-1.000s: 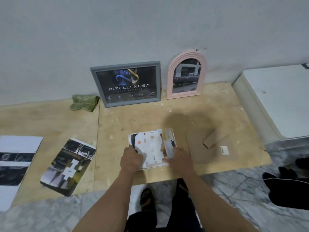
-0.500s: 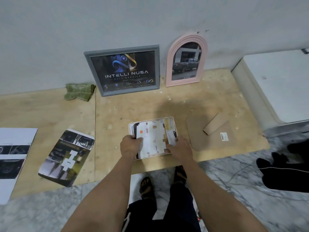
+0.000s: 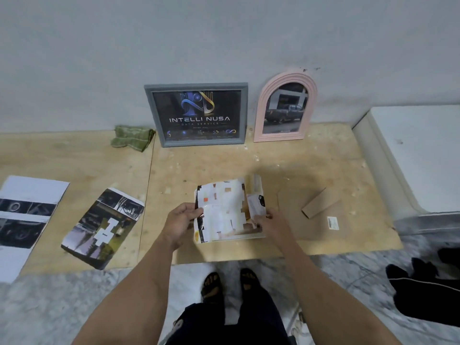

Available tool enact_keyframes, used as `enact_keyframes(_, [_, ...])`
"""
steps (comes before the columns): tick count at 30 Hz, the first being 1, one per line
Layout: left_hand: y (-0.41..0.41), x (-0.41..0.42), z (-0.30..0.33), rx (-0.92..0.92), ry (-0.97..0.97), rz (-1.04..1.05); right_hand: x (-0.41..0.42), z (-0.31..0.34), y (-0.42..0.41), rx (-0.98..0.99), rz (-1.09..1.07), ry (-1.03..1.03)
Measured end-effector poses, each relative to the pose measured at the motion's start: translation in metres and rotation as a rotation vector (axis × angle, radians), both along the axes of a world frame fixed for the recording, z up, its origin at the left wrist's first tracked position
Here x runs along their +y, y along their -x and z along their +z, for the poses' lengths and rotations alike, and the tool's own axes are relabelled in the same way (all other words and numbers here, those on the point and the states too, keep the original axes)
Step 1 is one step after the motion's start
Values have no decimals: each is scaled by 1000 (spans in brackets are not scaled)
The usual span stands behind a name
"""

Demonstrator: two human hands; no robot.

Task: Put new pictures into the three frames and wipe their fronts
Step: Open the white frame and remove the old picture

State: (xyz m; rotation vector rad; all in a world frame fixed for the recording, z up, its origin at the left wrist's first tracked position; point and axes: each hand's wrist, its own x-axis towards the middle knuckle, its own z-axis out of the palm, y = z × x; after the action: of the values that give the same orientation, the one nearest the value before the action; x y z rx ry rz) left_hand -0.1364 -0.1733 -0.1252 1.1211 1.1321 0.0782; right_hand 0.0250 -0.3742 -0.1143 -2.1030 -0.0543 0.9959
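A small white frame (image 3: 258,184) lies flat on the plywood board (image 3: 224,160) in front of me. A picture (image 3: 224,210) with white patches lies on it, its left edge lifted. My left hand (image 3: 180,220) pinches that left edge. My right hand (image 3: 271,222) holds the picture's lower right corner against the frame. A grey frame (image 3: 196,114) with a dark logo picture and a pink arched frame (image 3: 286,108) with a truck picture lean on the wall. A green cloth (image 3: 132,138) lies left of the grey frame.
A brown backing board (image 3: 316,220) with its stand (image 3: 318,206) lies right of the white frame. Two loose prints, one (image 3: 104,227) near and one (image 3: 22,217) at the far left, lie on the board. A white appliance (image 3: 418,155) stands at the right. Dark clothing (image 3: 428,290) lies on the marble floor.
The picture's left edge has risen off the white frame in my left hand, and the sheet now curls. My right hand stays at the lower right corner.
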Motion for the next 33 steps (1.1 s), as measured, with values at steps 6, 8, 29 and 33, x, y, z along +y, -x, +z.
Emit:
enact_keyframes(6, [13,-3,18,-6,106,199,12,23,-33,90,115,-63])
enact_keyframes(8, [19,-4,26,-16,107,320,27,29,-41,73,196,-38])
enact_keyframes(29, [280,158,23,62,-49,1038,378,53,168,-149,835,-176])
enact_keyframes(33, [330,212,11,91,-20,1106,460,28,226,-220,914,-130])
